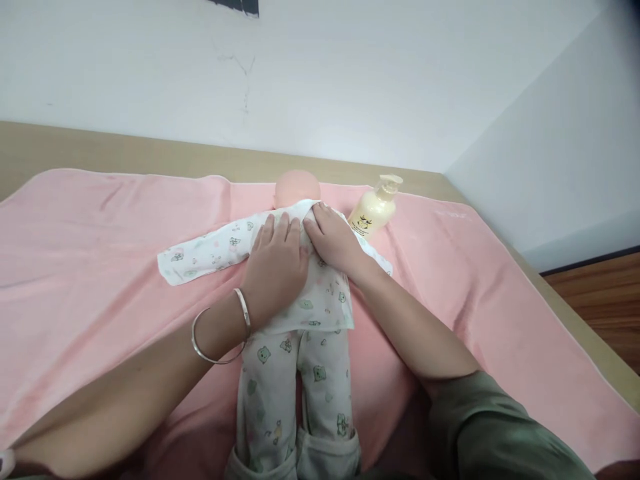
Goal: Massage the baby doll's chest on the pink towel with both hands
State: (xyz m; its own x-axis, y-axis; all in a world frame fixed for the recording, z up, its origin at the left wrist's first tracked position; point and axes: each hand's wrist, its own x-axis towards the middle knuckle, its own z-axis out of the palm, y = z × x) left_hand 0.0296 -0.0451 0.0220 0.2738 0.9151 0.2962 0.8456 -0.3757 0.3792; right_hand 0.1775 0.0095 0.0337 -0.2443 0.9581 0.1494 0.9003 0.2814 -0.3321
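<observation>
Shirt on a doll, lying on a pink blanket
Left hand rests fingers spread, seemingly to steady the shirt; right hand covers its top edge, whether pinching cannot be told.

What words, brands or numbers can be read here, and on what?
No text is legible.
Pump bottle: small dark print below a drawing, too small to read.
Pink blanket: faint mark near its far right corner, too faint to read.
Printed shirt: small pictures, no legible words.
</observation>
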